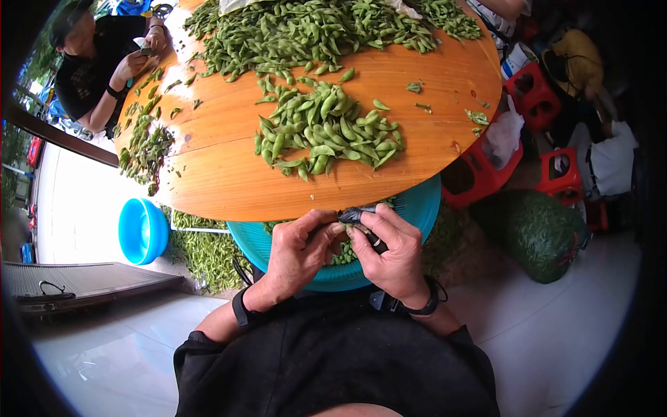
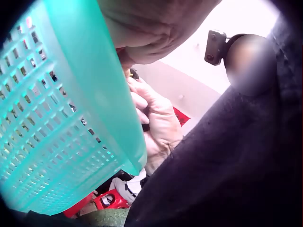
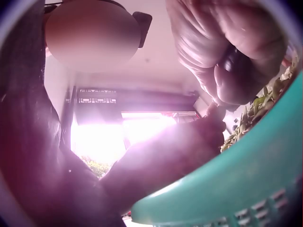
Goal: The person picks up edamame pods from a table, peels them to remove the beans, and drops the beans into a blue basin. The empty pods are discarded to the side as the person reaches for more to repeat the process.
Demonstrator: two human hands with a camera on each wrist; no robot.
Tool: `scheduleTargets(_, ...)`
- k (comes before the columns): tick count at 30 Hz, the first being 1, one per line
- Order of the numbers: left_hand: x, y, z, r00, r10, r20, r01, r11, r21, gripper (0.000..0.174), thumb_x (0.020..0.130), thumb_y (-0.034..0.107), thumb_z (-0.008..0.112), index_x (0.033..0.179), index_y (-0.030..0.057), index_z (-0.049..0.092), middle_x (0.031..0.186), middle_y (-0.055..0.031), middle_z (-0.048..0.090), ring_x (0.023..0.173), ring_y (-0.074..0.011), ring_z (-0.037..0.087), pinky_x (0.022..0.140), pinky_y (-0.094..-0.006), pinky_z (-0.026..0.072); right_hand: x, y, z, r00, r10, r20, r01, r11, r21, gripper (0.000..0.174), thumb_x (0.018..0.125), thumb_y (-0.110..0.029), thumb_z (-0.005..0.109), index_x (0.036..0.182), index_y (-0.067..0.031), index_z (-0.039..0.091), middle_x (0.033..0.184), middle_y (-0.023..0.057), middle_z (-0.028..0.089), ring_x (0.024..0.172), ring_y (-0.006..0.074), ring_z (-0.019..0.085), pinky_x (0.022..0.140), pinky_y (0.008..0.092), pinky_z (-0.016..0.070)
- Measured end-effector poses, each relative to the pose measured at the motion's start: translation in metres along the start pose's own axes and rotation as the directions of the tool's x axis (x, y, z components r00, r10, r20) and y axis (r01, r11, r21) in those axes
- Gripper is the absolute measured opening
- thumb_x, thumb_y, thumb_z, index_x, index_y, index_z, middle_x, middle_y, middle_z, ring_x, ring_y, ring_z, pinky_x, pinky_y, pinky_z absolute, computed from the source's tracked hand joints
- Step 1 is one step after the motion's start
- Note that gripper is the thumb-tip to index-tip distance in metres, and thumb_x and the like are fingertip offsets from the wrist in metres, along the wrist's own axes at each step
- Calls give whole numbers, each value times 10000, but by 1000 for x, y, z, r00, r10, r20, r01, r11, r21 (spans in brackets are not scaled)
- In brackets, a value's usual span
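Teal basket (image 1: pixel 422 203) largely hidden beneath the table (image 1: pixel 222 174); dark tool (image 1: pixel 358 215) barely visible.

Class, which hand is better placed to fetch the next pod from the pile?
Probably the left hand: the right hand grips a dark tool, and the pile lies straight ahead.

Round wooden table (image 1: pixel 215 174), with a loose heap of edamame pods (image 1: pixel 326 132) near its front edge and a far larger heap (image 1: pixel 313 31) across its far edge. Along the left edge, a thinner scatter of pods (image 1: pixel 142 146), and at the far-left edge a seated person in black (image 1: pixel 87 66). On the floor below the left edge, a blue basin (image 1: pixel 142 231), just beside a spread of floor pods (image 1: pixel 201 254) under the table. Off the right edge, red plastic stools (image 1: pixel 533 94), with a white plastic bag (image 1: pixel 504 135) against one of them. Nearer, a bulging green mesh sack (image 1: pixel 542 233) on the floor.
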State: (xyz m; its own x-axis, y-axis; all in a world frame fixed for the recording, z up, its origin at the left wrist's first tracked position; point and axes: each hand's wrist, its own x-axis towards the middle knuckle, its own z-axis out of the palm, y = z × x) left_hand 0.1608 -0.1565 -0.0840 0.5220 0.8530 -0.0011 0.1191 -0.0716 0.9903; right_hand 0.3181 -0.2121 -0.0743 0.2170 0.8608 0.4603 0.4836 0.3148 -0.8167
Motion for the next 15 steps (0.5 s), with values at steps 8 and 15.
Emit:
scheduleTargets(8,-1,-5,-12,954,-195,226,239,952,-189,198,984,82,606,1136,-43,628,800,-78,672,674,-127,631,612,-278,522,-4,9,-10,918,340,205,-390,871,298,149,846,41,676,995,34,664,792,51,615,627,130,611,544,258,463)
scheduleTargets(15,14,31,-40,915,109,388,-270,880,390,337,829,25,722,1157,3,649,968,-158,632,882,-350,660,734,-404,537,-13,13,-122,877,318,361,-321,946,-54,219,771,4,701,984,45,675,743,92,596,578,149,575,549,294,445)
